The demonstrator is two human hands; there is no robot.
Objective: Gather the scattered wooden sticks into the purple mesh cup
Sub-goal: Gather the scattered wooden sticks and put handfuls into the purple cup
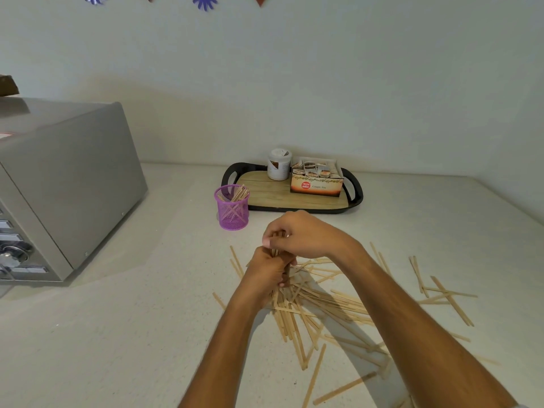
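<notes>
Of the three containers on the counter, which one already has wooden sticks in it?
The purple mesh cup, standing just left of the tray. The white jar and the tea box sit on the tray and hold none.

Dim, soft indoor light, slightly hazy.
Faint shadows under the forearms on the counter (117, 334); wide-angle bending toward the edges.

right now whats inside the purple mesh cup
The purple mesh cup holds a leaning bunch of wooden sticks, tops poking above the rim on its right side. The mesh blurs how many; the cup's bottom is hidden.
</notes>
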